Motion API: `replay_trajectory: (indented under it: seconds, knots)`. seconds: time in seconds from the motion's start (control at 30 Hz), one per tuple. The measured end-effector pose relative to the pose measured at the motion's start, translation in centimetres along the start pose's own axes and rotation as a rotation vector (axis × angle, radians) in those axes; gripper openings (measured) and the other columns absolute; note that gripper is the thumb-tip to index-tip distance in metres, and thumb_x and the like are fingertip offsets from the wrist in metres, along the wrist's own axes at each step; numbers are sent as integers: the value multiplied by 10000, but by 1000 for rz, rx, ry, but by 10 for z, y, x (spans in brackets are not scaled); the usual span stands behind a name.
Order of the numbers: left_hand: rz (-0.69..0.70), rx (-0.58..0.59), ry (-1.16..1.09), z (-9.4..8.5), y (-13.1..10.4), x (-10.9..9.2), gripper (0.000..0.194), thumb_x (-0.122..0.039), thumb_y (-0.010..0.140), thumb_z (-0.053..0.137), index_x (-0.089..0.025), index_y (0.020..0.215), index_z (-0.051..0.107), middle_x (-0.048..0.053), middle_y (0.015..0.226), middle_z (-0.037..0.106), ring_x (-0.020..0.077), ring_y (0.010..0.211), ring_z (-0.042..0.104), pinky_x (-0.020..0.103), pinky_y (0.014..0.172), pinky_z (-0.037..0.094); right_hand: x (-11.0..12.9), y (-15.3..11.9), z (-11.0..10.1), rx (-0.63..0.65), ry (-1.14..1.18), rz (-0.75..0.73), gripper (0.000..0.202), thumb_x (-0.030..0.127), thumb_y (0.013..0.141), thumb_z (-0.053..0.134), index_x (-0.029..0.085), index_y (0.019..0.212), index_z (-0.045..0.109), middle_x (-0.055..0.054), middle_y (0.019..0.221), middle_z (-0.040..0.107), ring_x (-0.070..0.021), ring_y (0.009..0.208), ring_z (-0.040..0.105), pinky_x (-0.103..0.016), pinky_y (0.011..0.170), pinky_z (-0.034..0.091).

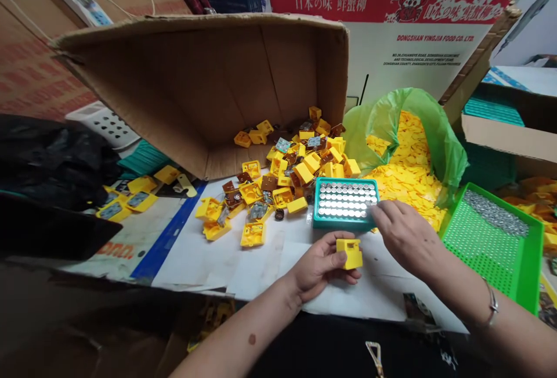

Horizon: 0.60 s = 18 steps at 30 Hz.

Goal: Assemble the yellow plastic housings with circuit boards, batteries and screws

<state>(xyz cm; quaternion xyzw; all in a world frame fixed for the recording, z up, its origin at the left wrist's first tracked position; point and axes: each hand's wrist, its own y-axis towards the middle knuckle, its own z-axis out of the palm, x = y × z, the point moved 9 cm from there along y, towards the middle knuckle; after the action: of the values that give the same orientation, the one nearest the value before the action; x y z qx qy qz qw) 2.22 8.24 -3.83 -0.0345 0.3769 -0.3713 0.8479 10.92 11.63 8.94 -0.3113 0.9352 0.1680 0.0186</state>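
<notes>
My left hand (324,267) is closed around a small yellow plastic casing (349,254), held above the white table covering with a recess showing in its upper side. My right hand (404,233) reaches to the right edge of a teal tray (346,224), its fingertips pinched together over the silvery button cells (346,199) standing there in rows. Whatever lies between those fingertips is too small or hidden to make out. Left of the tray spreads a heap of yellow casings (282,197), mixed with brown and grey parts.
A cardboard box (195,87) lies on its side behind the heap. Beyond the tray, a green bag (452,151) spills flat yellow pieces (409,180). At the right stands a green perforated basket (487,267) with small metal parts (496,212). More yellow casings (139,199) sit at the left.
</notes>
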Motion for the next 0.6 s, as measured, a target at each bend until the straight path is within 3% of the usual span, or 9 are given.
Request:
replay_trajectory:
  seconds: [0.1,0.17,0.27,0.43,0.6]
  knots:
    - [-3,-15,-36,0,0,-1,438,-317,760,650,-187,1140,476,110,1093,618,175,717,681,297,648,523,-8,-12,-14,-242,273,146,222,77,859,400,138,982,574,-99,866,611,-190,787,553,-321,699,452]
    - [-3,-26,-73,-1,0,-1,399,-329,801,600,-176,1148,479,123,1114,614,185,750,684,305,673,521,-12,-23,-12,-329,510,305,165,131,864,469,190,978,574,-59,862,628,-167,789,583,-301,694,472]
    - [-12,-36,-110,0,1,-1,361,-335,831,557,-160,1141,500,107,1017,649,193,771,682,309,693,518,1,-33,2,-344,725,423,154,164,854,519,236,974,584,-28,850,638,-158,779,594,-308,686,476]
    - [-1,-47,-134,1,-1,0,327,-267,819,580,-181,1134,558,73,1014,638,167,848,650,316,729,525,29,-35,20,-329,783,403,162,159,848,516,224,962,612,-43,827,624,-172,785,554,-350,717,439]
    - [-1,-56,-148,0,-2,0,341,-264,811,591,-189,1142,565,70,1029,638,166,848,648,326,741,526,21,-38,19,-340,818,476,128,213,848,533,221,936,625,-44,821,605,-165,788,545,-330,699,445]
